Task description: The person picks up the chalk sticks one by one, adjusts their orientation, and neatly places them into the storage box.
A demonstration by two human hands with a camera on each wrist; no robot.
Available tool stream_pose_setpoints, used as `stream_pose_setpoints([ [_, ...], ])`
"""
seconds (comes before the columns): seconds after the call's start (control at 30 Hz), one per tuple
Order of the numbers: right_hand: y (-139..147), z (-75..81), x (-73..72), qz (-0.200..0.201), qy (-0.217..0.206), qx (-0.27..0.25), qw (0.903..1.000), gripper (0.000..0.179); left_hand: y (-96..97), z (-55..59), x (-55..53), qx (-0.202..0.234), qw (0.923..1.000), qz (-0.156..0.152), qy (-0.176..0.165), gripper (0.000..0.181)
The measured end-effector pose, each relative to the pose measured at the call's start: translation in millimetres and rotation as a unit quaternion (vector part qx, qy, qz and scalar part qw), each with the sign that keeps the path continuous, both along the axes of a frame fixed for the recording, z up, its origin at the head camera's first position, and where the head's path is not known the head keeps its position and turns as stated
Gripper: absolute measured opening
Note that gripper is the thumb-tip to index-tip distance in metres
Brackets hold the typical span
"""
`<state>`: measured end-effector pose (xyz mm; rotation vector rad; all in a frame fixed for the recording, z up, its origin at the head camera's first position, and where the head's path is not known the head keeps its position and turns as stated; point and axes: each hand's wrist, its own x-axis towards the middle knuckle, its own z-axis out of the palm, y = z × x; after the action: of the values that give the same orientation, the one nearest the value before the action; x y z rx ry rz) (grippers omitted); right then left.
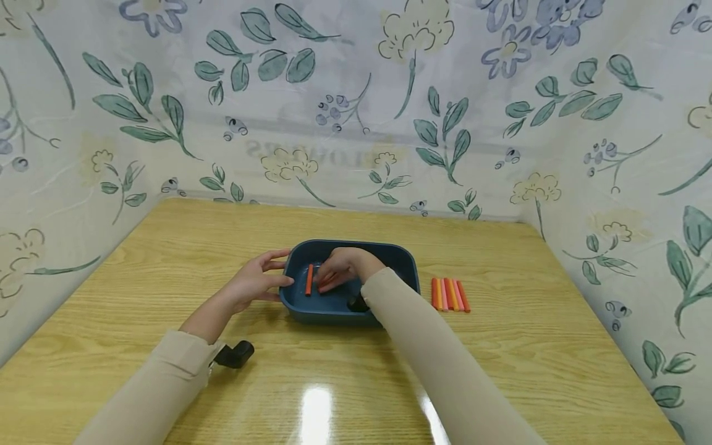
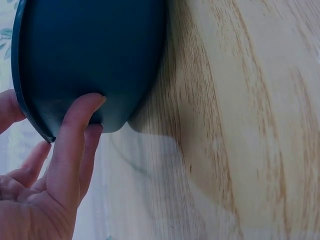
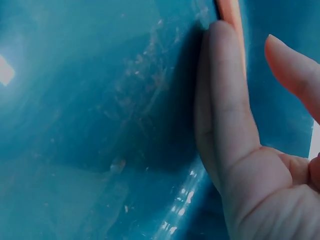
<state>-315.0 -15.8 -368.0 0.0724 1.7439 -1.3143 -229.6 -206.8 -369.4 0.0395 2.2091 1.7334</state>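
A dark blue rectangular bin point(image 1: 356, 318) sits on the table. My left hand point(image 1: 257, 281) holds its left end, with the thumb over the rim and fingers against the outer wall; the left wrist view shows those fingers point(image 2: 70, 150) on the wall. Inside the bin is my right hand point(image 1: 342, 266), its fingers point(image 3: 230, 95) fairly straight and its thumb apart from them. Those fingers lie beside a slim reddish stick point(image 1: 332, 283), partly hidden by the hand. To the left of it a red stick point(image 1: 309, 279) lies on the bin floor.
Right of the bin, several red, orange, yellow and pink sticks point(image 1: 450, 294) lie side by side in a row on the wooden table point(image 1: 222, 402). A floral cloth point(image 1: 356, 111) hangs behind the table and along both sides. Black wrist devices point(image 1: 236, 354) are on both arms.
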Motion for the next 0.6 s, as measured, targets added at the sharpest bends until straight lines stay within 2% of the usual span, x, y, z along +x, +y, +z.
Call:
stream_pose_setpoints([
  [0.13, 2.0, 3.7, -0.1, -0.006, 0.012, -0.009, 0.9999, 0.023, 1.5, 0.6, -0.1, 0.001, 1.0000, 0.000, -0.004, 0.069],
  [0.37, 6.8, 21.5, 1.2, -0.027, 0.040, -0.074, 0.9960, 0.036, 3.3, 0.8, 0.2, -0.002, 1.0000, 0.003, -0.002, 0.068],
  [0.6, 16.5, 37.2, 7.5, -0.058, 0.055, -0.118, 0.9899, 0.047, 2.3, 0.7, 0.3, -0.004, 1.0000, 0.003, -0.001, 0.069],
])
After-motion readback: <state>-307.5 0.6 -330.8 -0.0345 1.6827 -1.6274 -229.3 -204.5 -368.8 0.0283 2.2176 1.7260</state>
